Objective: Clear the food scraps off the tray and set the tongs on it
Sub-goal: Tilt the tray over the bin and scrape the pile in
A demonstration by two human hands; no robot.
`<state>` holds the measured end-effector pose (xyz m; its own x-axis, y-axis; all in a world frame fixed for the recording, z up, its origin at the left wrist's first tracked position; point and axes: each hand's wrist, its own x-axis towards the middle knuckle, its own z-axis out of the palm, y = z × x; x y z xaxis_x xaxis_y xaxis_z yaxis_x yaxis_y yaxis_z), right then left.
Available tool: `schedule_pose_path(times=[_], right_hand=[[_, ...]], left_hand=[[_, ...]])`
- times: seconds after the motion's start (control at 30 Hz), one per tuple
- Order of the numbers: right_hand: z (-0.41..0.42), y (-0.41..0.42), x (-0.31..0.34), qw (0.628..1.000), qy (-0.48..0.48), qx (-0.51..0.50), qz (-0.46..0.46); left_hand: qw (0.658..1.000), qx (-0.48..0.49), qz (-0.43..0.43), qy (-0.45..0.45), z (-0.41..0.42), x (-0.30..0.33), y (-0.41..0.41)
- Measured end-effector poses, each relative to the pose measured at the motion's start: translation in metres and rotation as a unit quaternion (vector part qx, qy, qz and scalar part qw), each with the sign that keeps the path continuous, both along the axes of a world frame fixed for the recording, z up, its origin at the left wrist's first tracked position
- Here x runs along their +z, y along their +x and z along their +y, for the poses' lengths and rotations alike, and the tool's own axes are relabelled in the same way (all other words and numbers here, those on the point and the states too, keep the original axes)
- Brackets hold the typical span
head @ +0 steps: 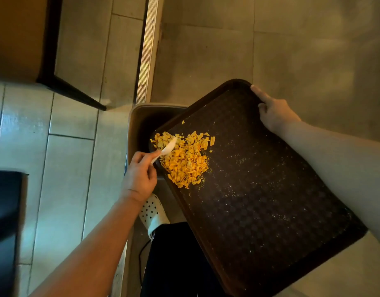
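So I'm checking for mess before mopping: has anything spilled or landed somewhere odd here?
Nothing on the floor that shows. The yellow scraps sit heaped at the tray's lower edge over the bin, with fine crumbs scattered across the tray. The left hand scrapes with a white utensil.

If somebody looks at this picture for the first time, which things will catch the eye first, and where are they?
The bright yellow food scraps stand out first, heaped near the lower left edge of the dark brown tray, which is held tilted over a bin on the floor. The left hand holds a white utensil against the heap. The right hand grips the tray's far edge.
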<state>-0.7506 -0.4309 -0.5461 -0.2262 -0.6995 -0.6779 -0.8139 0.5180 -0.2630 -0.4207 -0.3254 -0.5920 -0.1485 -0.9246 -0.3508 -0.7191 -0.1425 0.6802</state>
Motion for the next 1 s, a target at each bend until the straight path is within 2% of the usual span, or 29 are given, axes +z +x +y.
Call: schedule_pose_path(times=[0.13,0.3,0.47,0.63,0.87,1.0], right_hand=[[0.000,-0.001,-0.002,1.000,0.002,-0.003,0.006],[0.001,-0.001,-0.003,1.000,-0.001,-0.006,0.003],[0.002,0.000,0.000,1.000,-0.005,0.002,0.008],[0.001,0.001,0.000,1.000,-0.001,-0.001,0.009],[0.001,0.001,0.001,1.000,0.001,-0.003,0.008],[0.001,0.001,0.002,1.000,0.002,0.000,0.008]], left_hand=[[0.999,-0.005,-0.035,0.015,0.002,0.002,0.005],[0.996,0.052,-0.065,0.045,-0.005,0.005,0.005],[0.998,-0.024,-0.044,0.032,-0.006,0.005,-0.001],[0.993,0.059,-0.075,0.074,-0.013,0.006,0.001],[0.991,0.042,-0.077,0.096,-0.019,0.012,-0.023],[0.979,0.126,-0.064,0.147,-0.023,0.008,-0.023]])
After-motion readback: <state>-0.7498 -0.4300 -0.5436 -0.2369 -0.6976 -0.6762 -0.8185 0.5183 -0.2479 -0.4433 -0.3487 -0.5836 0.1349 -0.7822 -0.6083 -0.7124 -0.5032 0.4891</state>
